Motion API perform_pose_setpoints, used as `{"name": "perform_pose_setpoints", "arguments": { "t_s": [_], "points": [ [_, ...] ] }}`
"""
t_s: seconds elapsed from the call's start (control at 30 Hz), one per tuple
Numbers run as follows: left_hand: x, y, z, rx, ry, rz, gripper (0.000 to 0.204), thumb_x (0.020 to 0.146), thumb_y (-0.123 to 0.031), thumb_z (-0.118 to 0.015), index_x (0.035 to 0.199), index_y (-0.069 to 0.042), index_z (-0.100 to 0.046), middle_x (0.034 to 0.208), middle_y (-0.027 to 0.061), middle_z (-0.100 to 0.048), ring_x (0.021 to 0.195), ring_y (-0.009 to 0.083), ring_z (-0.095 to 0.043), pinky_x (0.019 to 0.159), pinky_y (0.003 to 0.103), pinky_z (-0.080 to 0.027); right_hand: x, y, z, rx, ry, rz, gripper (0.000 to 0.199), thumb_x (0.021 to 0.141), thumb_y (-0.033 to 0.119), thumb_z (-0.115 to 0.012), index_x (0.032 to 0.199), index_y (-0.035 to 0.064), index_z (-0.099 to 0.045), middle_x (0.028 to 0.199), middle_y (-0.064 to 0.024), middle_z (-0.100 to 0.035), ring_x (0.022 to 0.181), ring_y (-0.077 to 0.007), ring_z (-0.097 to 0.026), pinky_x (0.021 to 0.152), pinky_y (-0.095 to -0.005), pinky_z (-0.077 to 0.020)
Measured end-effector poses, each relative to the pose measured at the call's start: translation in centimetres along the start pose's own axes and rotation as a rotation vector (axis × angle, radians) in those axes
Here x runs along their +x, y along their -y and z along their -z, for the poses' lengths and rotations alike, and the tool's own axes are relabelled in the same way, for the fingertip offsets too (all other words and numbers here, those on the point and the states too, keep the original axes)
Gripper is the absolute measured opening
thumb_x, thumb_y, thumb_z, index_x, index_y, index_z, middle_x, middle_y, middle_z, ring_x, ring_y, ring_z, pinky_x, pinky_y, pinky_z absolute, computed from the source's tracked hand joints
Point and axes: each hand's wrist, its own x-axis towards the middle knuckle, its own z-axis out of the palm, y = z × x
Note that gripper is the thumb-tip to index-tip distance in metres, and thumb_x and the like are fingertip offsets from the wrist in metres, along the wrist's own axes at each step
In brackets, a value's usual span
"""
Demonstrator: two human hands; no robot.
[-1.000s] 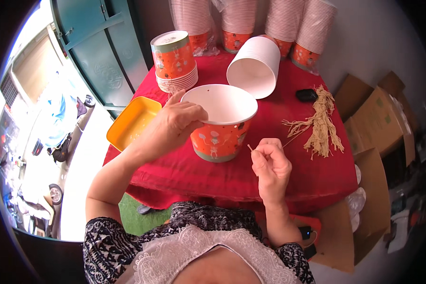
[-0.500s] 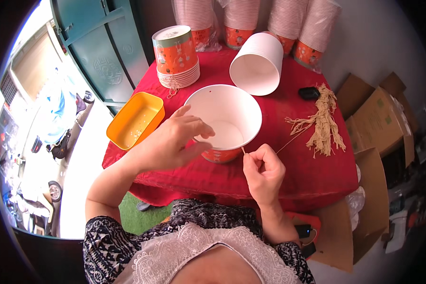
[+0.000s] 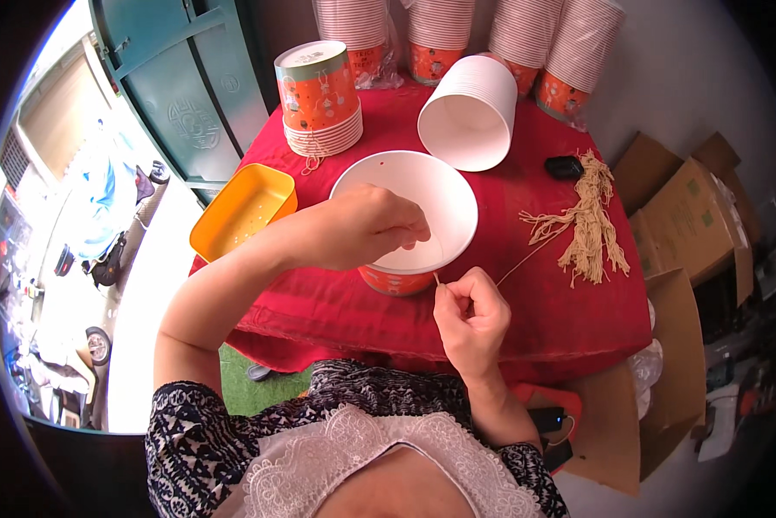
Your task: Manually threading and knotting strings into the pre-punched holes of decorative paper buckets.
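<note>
A paper bucket, white inside and orange printed outside, stands upright with a small hole near its far rim. My left hand reaches over the near left rim, fingers curled together inside; whatever they pinch, if anything, is hidden. Just outside the near right rim, my right hand pinches a thin beige cord. One short end sticks up from the fingers by the bucket wall. The cord trails right toward a bundle of beige cords lying on the red cloth.
Left is a yellow tray with small white bits. Behind stand an upside-down bucket stack, a white bucket stack on its side and wrapped stacks. A black object touches the bundle. Cardboard boxes flank the red-covered table.
My left hand has moved right and into the bucket, its spread fingers now curled together. My right hand, still pinching the cord, has shifted slightly left and nearer to me.
</note>
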Motion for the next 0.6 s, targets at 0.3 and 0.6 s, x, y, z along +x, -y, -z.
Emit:
{"name": "perform_pose_setpoints", "arguments": {
  "t_s": [0.3,0.6],
  "points": [
    [0.5,0.3,-0.2,-0.053,0.084,-0.02,0.021,0.09,-0.009,-0.058,0.106,0.002,-0.068,0.097,0.0177,-0.071,0.091,0.0304,-0.068,0.084,0.038,-0.052,0.3,-0.5,-0.1,-0.028,0.024,0.064,0.019,0.079,-0.009,-0.066,0.073,0.0014,-0.051,0.068,-0.0002,-0.046,0.055,-0.0053,-0.042,0.047,-0.0224,-0.0332],
    [1.2,0.1,0.2,-0.059,0.225,0.0,0.029,0.09,-0.008,-0.061,0.118,0.0,-0.065,0.102,0.0142,-0.07,0.096,0.0241,-0.067,0.086,0.035,-0.051,0.6,-0.6,-0.6,-0.016,0.029,0.037,0.018,0.08,-0.009,-0.066,0.075,0.0006,-0.052,0.069,-0.0023,-0.05,0.055,-0.007,-0.044,0.048,-0.0243,-0.0359]
  ]
}}
